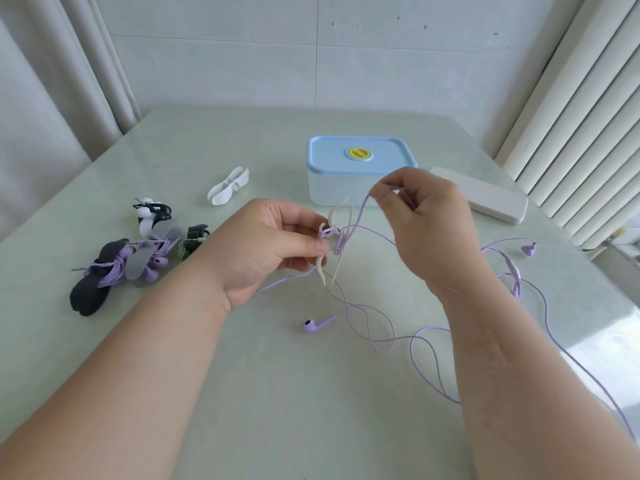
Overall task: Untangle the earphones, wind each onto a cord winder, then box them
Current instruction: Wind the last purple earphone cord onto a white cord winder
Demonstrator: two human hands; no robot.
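Left hand [273,244] pinches the winder [332,220], right hand [422,216] the purple cord [381,327], whose slack loops could knot if tugged.

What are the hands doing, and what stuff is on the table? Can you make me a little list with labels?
left hand: pinches a beige winder above the table
right hand: pinches the purple cord, raised over the winder
near earbud: lying on the table
far earbud: lying at the right
box: blue lid on, behind the hands
spare winder: white, empty, left of the box
pile: wound earphones, far left
white case: right of the box
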